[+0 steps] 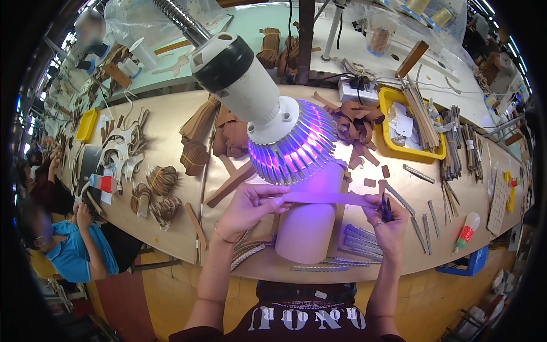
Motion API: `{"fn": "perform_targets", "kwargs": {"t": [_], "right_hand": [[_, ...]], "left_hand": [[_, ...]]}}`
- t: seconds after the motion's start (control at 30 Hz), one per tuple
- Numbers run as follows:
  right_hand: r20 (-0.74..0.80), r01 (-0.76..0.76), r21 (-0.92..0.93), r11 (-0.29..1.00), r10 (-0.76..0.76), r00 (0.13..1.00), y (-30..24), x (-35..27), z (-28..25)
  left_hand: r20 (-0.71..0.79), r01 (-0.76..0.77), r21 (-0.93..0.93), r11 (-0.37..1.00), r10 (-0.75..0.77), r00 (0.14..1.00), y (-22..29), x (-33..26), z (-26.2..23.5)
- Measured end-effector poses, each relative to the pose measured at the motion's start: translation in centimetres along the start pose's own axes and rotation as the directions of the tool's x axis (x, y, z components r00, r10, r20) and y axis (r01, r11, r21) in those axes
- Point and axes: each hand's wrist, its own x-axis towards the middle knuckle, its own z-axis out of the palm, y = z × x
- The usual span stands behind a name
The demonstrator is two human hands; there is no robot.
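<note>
A flat leather-like strip (327, 198) is stretched level between my two hands, tinted purple by the lamp light. My left hand (248, 210) pinches its left end between thumb and fingers. At the other end, my right hand (388, 225) grips the strip and also has a small dark tool (387, 208), perhaps snips, tucked in its fingers. Below the strip lies a pale tan cylinder (306, 233). Right above hangs a lamp (293, 139) with a finned head, glowing violet. Braided grey strips (362, 242) lie beside the cylinder, near my right wrist.
Brown strip bundles (195, 155) and loose brown pieces (356, 122) lie behind the lamp. A yellow tray (387, 142) holds strips and tags at back right. A red-and-white bottle (467, 231) lies at right. A person in a blue shirt (74, 251) sits at left.
</note>
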Motion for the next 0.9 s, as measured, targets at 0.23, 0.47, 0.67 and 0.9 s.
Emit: {"fn": "perform_targets", "kwargs": {"t": [0.23, 0.47, 0.67, 0.9], "right_hand": [[0.064, -0.057, 0.034, 0.998, 0.054, 0.996, -1.8, -0.4, -0.1], [0.054, -0.283, 0.107, 0.953, 0.279, 0.959, -2.7, -0.1, -0.4], [0.074, -0.188, 0.119, 0.975, 0.18, 0.981, -4.0, 0.3, 0.0], [0.37, -0.055, -0.022, 0.998, 0.059, 0.927, -7.4, 0.5, -0.8]], "left_hand": [[-0.163, -0.08, 0.083, 0.993, 0.093, 0.982, -0.5, -0.5, -0.3], [-0.095, -0.225, 0.213, 0.951, 0.249, 0.964, -3.1, 1.1, 1.2], [-0.017, -0.385, 0.687, 0.616, 0.543, 0.839, 0.4, 1.3, 3.8], [0.413, -0.309, 0.368, 0.877, 0.144, 0.899, 6.4, 1.0, 9.5]]}}
